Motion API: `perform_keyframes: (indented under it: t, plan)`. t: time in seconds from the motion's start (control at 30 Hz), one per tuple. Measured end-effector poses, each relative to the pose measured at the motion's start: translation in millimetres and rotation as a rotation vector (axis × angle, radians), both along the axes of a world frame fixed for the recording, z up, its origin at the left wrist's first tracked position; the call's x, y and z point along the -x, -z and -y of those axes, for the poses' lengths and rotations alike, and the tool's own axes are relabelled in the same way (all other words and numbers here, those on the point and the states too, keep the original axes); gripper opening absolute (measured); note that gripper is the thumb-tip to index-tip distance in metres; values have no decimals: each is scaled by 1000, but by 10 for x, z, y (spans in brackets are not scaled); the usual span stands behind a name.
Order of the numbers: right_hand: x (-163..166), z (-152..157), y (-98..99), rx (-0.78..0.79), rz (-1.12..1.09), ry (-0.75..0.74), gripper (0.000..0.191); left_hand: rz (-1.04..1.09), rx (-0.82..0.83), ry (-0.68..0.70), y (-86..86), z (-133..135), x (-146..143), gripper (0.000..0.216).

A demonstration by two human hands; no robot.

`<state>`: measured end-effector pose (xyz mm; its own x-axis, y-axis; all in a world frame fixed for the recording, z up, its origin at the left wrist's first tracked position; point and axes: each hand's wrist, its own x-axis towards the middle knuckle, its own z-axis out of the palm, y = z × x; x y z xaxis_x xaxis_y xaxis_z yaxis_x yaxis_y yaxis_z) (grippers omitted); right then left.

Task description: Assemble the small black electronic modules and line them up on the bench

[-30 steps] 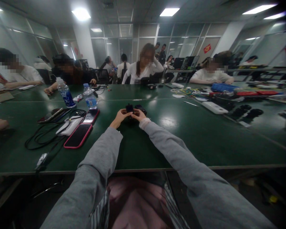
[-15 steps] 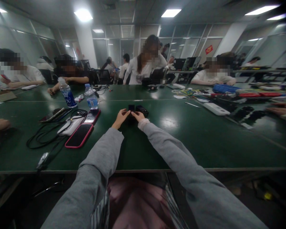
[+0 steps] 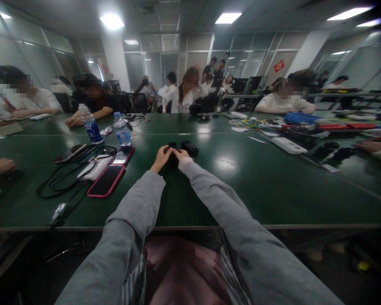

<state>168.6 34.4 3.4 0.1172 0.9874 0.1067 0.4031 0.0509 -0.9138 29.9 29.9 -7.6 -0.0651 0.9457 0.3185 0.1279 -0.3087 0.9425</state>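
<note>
My left hand (image 3: 162,158) and my right hand (image 3: 180,155) meet over the green table, thumbs close together. Between them is a small black boxy object (image 3: 172,145), mostly covered by my fingers; its exact kind is unclear. Both hands are closed on it. Just right of my right hand lies a black box (image 3: 189,148) with faint pale markings on its face. To the left of my left hand are a phone in a red case (image 3: 106,181) and a second red-edged phone (image 3: 123,155).
A white power bank (image 3: 94,168) with black cables lies left, behind it two bottles (image 3: 92,127) (image 3: 122,131). A white power strip (image 3: 288,145), tangled wires (image 3: 246,126) and a blue tray (image 3: 301,118) are on the right. Other people sit around the table (image 3: 241,186).
The black object has tipped or sunk lower, so less of it shows above my fingers. My right hand has shifted slightly left, away from the black box. The person opposite has lowered.
</note>
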Motion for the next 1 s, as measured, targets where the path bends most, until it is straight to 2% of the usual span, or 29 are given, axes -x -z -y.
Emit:
perform_keyframes:
  t: [0.07, 0.13, 0.27, 0.4, 0.57, 0.77, 1.0]
  plan:
    - [44, 55, -43, 103, 24, 120, 49, 3, -14, 3, -2, -4, -5, 49]
    - [78, 101, -79, 132, 18, 177, 48, -13, -42, -1, -12, 1, -16, 48]
    - [113, 170, -127, 129, 18, 212, 45, -68, -87, 19, -36, 34, -47, 42]
    - [132, 231, -174, 145, 118, 213, 48, -83, -93, 10, -60, 78, -62, 32]
    - [137, 265, -202, 126, 226, 188, 42, -155, -129, 18, -81, 117, -58, 28]
    - [146, 273, -186, 92, 185, 179, 40, -236, -121, 62, -59, 131, -88, 39]
    - [127, 218, -162, 129, 126, 150, 56, -299, -42, 40, -100, 238, -109, 59]
